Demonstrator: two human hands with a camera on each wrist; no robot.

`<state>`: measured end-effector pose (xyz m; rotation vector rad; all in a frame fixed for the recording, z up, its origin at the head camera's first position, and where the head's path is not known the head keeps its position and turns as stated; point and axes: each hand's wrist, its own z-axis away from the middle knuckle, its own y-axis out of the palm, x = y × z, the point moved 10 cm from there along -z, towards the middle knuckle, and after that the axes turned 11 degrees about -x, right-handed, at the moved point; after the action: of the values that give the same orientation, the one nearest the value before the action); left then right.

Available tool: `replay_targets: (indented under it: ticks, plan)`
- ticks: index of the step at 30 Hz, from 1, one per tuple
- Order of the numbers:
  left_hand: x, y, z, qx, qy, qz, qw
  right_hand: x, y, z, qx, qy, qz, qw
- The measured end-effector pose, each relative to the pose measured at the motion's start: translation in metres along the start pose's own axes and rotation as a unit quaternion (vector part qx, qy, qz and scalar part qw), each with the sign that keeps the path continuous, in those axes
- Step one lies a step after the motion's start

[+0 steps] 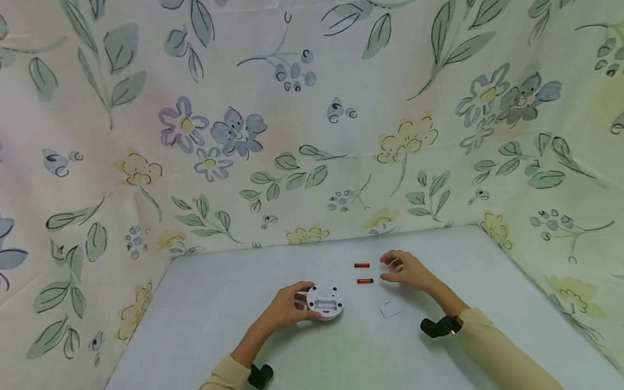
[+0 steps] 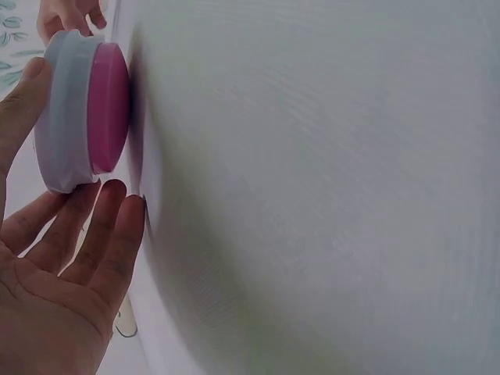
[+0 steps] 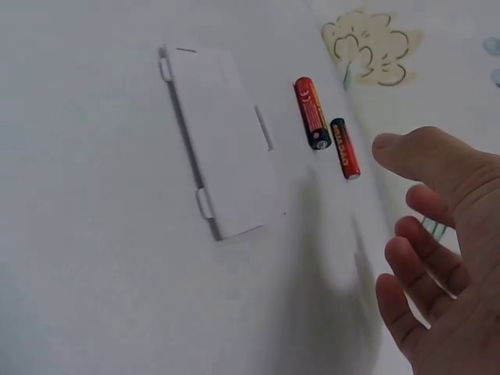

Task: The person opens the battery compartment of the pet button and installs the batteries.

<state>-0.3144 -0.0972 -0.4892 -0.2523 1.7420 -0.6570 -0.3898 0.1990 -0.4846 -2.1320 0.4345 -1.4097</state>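
Observation:
My left hand point(image 1: 287, 306) grips a round white battery-powered device point(image 1: 336, 311) by its edge, thumb on one side and fingers on the other. An uncovered battery compartment point(image 1: 325, 305) faces up; a pink disc point(image 2: 109, 109) forms the device's underside in the left wrist view. Over the table my right hand point(image 1: 410, 271) is spread, fingers loosely bent and holding nothing. Just left of its fingertips lie two red-and-black batteries, the farther battery point(image 1: 362, 265) and the nearer battery point(image 1: 365, 281). Below them rests a flat white battery cover point(image 3: 223, 141) with small tabs along its edges.
Everything lies on a white tabletop point(image 1: 219, 303). Floral cloth point(image 1: 302, 130) hangs behind the table and along its sides. Each wrist bears a black camera, such as the right wrist camera point(image 1: 439, 327).

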Motion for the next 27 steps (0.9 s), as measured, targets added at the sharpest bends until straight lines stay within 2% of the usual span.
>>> replay_targets:
  ticks: [9,15,21,27]
  plan:
    - [0.000,-0.003,0.000,-0.003,0.005,-0.002,1.0000,0.001,0.019,-0.024,0.019,0.003,0.043,0.999]
    - [0.001,-0.003,-0.002,-0.005,0.005,-0.002,1.0000,0.006,0.030,-0.035,0.021,0.012,0.053,0.998]
    - [0.002,-0.002,-0.003,-0.007,-0.001,0.001,1.0000,0.002,0.039,-0.040,0.021,0.014,0.085,0.996]
    - [0.001,-0.002,-0.002,-0.008,-0.003,0.003,1.0000,-0.004,0.039,-0.037,0.015,0.033,0.083,0.996]
